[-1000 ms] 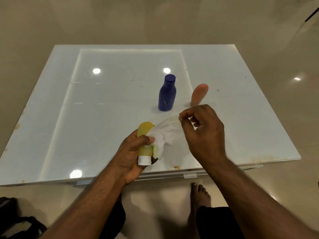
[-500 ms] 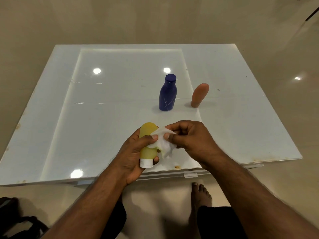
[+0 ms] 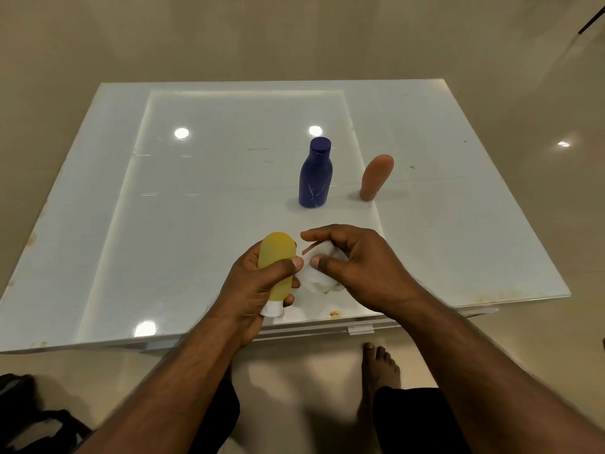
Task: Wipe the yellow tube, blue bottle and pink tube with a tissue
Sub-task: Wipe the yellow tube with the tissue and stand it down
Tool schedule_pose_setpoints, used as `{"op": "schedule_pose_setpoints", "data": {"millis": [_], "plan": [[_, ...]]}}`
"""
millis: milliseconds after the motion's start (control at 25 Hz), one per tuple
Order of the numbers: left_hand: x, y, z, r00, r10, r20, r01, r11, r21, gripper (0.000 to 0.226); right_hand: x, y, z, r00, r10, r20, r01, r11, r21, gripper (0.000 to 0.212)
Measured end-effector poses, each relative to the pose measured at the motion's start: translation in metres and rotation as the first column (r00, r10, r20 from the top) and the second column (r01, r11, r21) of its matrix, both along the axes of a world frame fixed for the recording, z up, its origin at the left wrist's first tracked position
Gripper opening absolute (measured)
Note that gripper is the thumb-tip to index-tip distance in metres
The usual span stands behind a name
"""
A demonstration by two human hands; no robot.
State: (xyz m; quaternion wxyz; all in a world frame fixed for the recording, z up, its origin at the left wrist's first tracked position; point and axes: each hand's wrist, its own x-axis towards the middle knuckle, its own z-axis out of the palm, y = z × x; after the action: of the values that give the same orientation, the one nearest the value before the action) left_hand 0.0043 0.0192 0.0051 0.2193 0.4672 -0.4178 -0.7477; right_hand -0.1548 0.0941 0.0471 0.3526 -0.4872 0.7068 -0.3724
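Wiping the yellow tube comes first: your left hand grips it at six o'clock, your right hand pinches the tissue beside it. Next, press tissue onto tube; blue bottle and pink tube wait at twelve.

Two hands are in view, the left hand and the right hand. There are two tubes, one yellow tube and one pink tube. There is one blue bottle and one white tissue. One white worktop carries them, and four round light spots shine on its surface. One bare foot shows on the floor, and one dark bag lies at the lower left.
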Motion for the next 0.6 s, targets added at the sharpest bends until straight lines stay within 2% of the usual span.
{"op": "schedule_pose_setpoints", "data": {"millis": [280, 480, 600], "plan": [[0.0007, -0.0015, 0.0009, 0.996, 0.048, -0.068, -0.045, 0.997, 0.055, 0.026, -0.0065, -0.0016, 0.0016, 0.985, -0.124, 0.116, 0.126, 0.992, -0.002, 0.033], [0.0013, -0.0006, 0.0031, 0.996, 0.008, -0.094, -0.006, 1.000, 0.022, 0.022, -0.0039, -0.0024, 0.0017, 0.989, -0.114, 0.092, 0.114, 0.993, 0.013, 0.032], [-0.0012, 0.0010, 0.0035, 0.998, 0.015, -0.063, -0.014, 1.000, 0.015, 0.023, -0.0078, -0.0034, 0.0037, 0.958, -0.230, 0.172, 0.237, 0.971, -0.021, 0.031]]}}
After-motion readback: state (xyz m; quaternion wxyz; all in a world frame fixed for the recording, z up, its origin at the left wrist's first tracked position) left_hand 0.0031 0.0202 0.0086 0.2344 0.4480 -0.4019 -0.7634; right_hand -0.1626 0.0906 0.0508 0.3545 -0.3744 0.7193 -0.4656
